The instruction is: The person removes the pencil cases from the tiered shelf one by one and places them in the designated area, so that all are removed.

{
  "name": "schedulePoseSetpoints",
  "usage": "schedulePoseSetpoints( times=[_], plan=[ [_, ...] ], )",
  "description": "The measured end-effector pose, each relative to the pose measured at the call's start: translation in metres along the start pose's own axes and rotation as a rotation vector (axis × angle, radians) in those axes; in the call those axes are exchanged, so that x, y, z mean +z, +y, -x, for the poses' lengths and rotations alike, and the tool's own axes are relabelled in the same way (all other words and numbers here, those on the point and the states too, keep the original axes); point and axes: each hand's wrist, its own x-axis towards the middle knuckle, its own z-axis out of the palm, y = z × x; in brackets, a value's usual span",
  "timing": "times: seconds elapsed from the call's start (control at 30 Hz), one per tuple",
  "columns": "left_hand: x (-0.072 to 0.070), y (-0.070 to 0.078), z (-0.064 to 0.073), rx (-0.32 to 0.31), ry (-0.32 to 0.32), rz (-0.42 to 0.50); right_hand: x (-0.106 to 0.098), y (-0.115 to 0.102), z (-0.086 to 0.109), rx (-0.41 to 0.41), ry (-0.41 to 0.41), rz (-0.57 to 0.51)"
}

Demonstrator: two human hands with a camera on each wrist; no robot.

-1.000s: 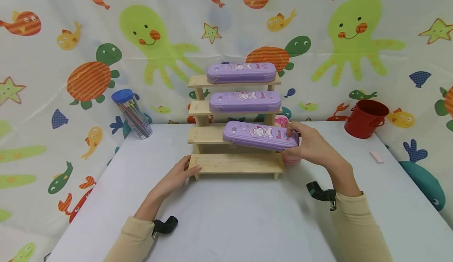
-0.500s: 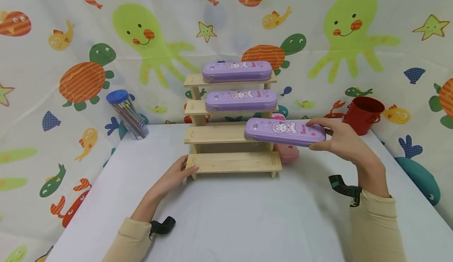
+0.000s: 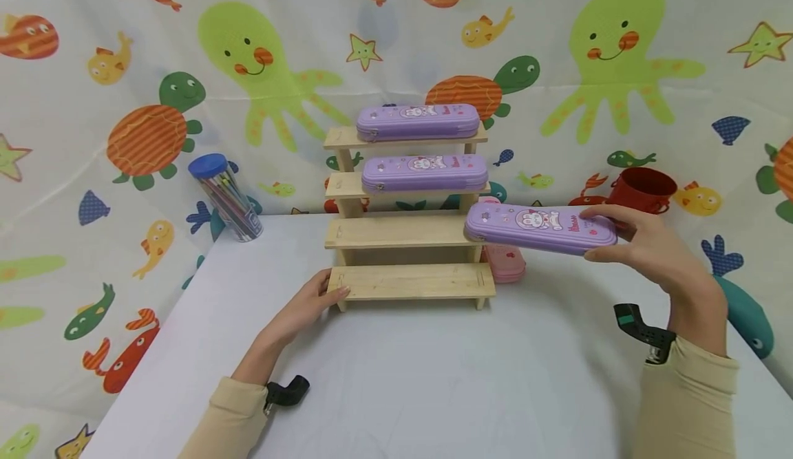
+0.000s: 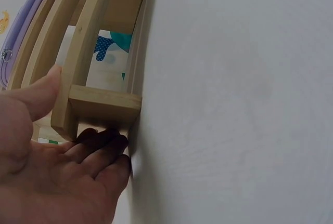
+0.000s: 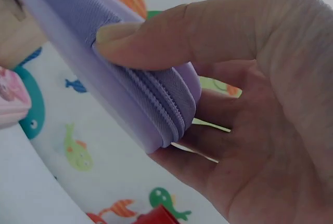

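Note:
A purple zippered pencil case (image 3: 539, 227) with a bunny print hangs in the air right of the stepped wooden shelf rack (image 3: 409, 282). My right hand (image 3: 657, 242) pinches its right end, thumb along the zipper side in the right wrist view and fingers across the other face. At the rack's lowest step, my left hand (image 3: 316, 301) grips the left end. The left wrist view shows that thumb on the board (image 4: 86, 42) and the fingers curled below its end. Two more purple cases, an upper one (image 3: 418, 122) and a lower one (image 3: 425, 173), lie on the top two steps.
A pink case (image 3: 504, 264) stands on the table behind the rack's right side, partly hidden. A red bucket (image 3: 644, 189) is at the back right, partly behind the right hand. A blue-lidded jar of pens (image 3: 228, 201) leans at the back left.
My right hand has carried the purple pencil case rightward, off the third step from the top, which is now bare. My left hand keeps its hold on the rack.

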Motion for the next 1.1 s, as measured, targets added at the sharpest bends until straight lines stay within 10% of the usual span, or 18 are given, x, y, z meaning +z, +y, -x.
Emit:
schedulePoseSetpoints(
  times=[0.4,1.1],
  plan=[
    [0.001,0.001,0.001,-0.007,0.009,-0.003,-0.005,0.016,-0.003,0.131,0.119,0.068],
    [0.001,0.001,0.001,-0.004,0.005,0.015,0.054,0.056,-0.042,0.275,0.290,0.034]
  ],
)
